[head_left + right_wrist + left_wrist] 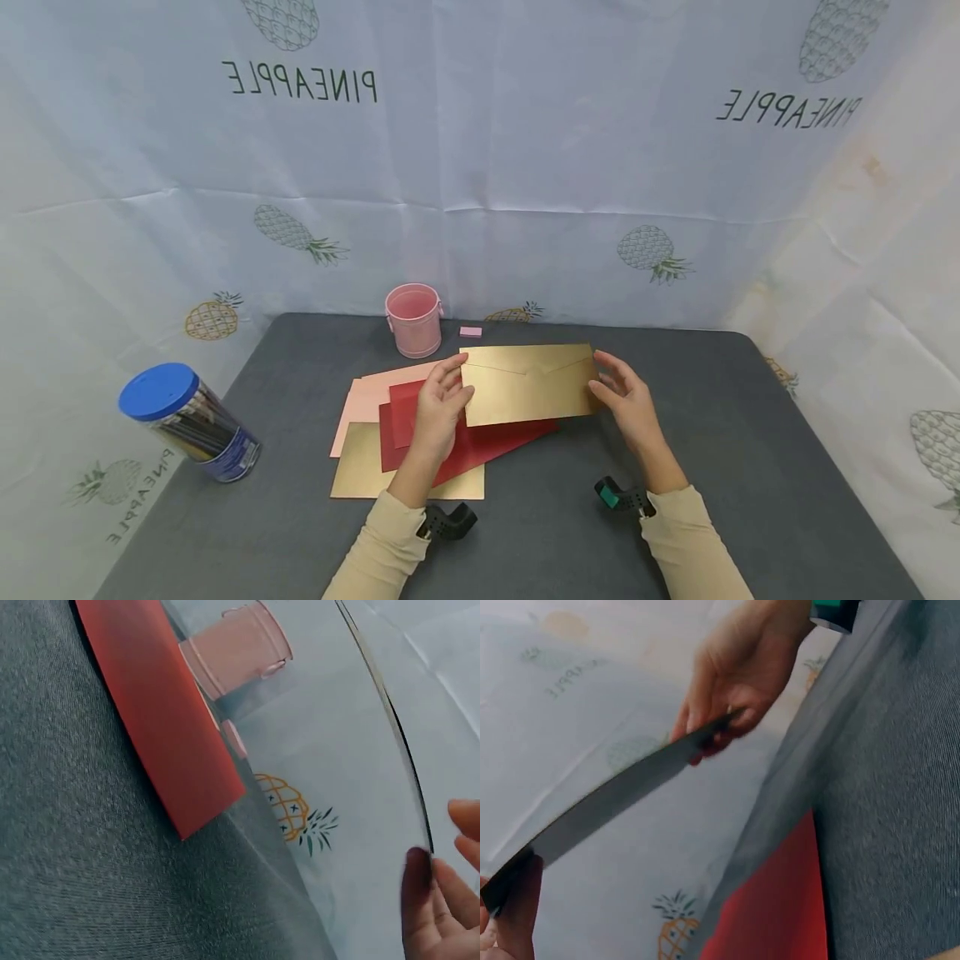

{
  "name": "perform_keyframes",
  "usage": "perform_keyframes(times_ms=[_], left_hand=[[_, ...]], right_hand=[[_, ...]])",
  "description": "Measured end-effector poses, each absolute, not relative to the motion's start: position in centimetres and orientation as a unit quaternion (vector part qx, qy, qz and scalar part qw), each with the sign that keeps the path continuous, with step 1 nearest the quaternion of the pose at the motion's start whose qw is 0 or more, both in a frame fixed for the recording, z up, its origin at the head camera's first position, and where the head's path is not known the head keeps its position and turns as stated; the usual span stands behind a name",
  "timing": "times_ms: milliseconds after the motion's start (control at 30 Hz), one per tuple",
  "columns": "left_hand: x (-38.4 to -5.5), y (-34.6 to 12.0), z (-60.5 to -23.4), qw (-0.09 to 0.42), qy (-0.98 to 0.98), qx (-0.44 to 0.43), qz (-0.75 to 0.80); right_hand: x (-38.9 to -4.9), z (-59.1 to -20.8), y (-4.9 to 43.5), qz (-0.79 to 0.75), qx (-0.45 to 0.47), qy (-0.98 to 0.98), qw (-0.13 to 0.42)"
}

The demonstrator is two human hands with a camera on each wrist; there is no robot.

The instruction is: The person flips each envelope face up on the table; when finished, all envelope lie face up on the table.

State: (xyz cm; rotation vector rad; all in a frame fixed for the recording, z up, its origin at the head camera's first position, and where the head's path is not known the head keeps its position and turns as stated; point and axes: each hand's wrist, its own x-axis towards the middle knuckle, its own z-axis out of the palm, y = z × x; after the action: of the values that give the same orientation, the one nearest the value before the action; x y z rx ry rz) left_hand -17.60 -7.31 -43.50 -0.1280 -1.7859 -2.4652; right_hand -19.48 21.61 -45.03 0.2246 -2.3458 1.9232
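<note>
A gold envelope (528,387) is held up above the table, its flap lines facing the head camera. My left hand (438,408) pinches its left edge between thumb and fingers. At the opposite edge, my right hand (630,404) holds it, with the thumb (417,889) against the edge in the right wrist view. From the left wrist side the envelope (622,795) appears nearly edge-on and slightly bowed. Below it lie red envelopes (396,446), partly hidden by my left hand and the held envelope. Another gold envelope (356,475) and pink envelopes (363,404) lie under the red ones.
A pink bucket (416,329) stands at the back of the dark table (735,433), beside a small pink block (470,332). At the left edge is a clear jar of pencil-like sticks with a blue lid (159,391). A pineapple-print curtain (525,167) hangs behind.
</note>
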Motion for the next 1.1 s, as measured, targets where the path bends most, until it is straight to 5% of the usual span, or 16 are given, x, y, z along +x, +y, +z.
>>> perform_keyframes(times_ms=[467, 700, 1100], left_hand=[[-18.8, -5.9, -45.4, 0.028, -0.633, -0.077, -0.769], [-20.7, -0.4, -45.5, 0.002, -0.663, -0.111, -0.741], [-23.8, 9.2, -46.1, 0.008, -0.760, -0.051, -0.648]], right_hand=[[-20.6, -46.7, 25.3, 0.632, 0.077, -0.770, 0.036], [-21.0, -46.8, 30.8, 0.619, 0.052, -0.782, 0.052], [-22.5, -47.5, 38.5, 0.492, -0.054, -0.868, 0.039]])
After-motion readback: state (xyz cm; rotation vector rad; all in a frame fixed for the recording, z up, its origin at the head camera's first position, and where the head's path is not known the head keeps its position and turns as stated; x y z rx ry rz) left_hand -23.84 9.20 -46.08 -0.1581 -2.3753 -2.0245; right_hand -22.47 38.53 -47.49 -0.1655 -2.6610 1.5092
